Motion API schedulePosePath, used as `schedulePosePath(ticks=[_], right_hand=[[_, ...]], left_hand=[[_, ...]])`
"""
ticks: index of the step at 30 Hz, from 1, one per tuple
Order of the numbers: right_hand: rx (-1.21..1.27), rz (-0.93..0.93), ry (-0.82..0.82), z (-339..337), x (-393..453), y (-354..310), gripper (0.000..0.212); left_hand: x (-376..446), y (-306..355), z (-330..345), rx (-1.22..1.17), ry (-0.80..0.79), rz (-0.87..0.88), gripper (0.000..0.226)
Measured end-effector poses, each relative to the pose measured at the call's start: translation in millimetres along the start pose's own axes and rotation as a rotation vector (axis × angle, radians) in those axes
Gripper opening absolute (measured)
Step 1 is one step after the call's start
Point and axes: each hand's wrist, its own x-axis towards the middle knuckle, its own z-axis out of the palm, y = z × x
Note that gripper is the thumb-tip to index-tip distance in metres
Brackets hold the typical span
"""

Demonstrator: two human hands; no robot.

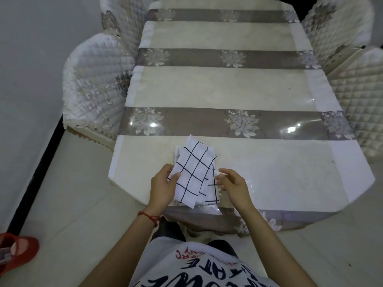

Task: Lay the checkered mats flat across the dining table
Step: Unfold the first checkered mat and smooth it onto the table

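A small pile of folded white mats with black check lines [193, 170] lies at the near end of the long dining table [269, 168]. My left hand [162, 186] grips the left edge of the top mat, thumb on its upper face, lifting that side slightly. My right hand [232, 184] hovers at the right edge of the pile with fingers loosely bent, fingertips touching or almost touching the lower mat. I cannot tell whether it holds the cloth.
The table wears a cream and grey floral cloth under a glossy clear cover. Quilted chairs stand along the left side [93, 85] and right side [360, 104]. A red basket-like object [16, 251] sits on the tiled floor at lower left.
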Motion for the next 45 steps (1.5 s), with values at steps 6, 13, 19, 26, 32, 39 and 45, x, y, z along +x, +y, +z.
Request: schedulePosePath(ticks=[6, 13, 19, 26, 32, 39, 45], right_hand=[[0.165, 0.062, -0.004, 10.4, 4.6, -26.1, 0.046], [0.351, -0.015, 0.010, 7.3, 5.3, -40.3, 0.024], [0.276, -0.109, 0.009, 8.2, 0.2, -51.9, 0.029], [0.430, -0.102, -0.028, -0.6, -4.0, -54.5, 0.078], [0.464, -0.060, 0.072, -21.1, -3.7, -51.6, 0.031], [0.158, -0.190, 0.267, -62.5, 2.9, -39.9, 0.032], [0.044, -0.174, 0.225, -54.5, 8.1, -27.7, 0.024]], left_hand=[[5.0, 25.9, -18.4, -0.281, -0.086, -0.018, 0.014], [5.7, 27.8, -9.0, -0.048, 0.044, -0.060, 0.035], [-6.3, 62.6, 19.2, -0.137, -0.236, 0.081, 0.037], [-6.7, 74.4, 26.0, -0.408, -0.271, -0.038, 0.011], [7.1, 64.7, 11.7, -0.443, -0.130, -0.189, 0.023], [27.7, 60.8, -31.7, -0.509, -0.022, -0.202, 0.027], [36.7, 54.7, -25.4, -0.346, -0.045, -0.283, 0.030]])
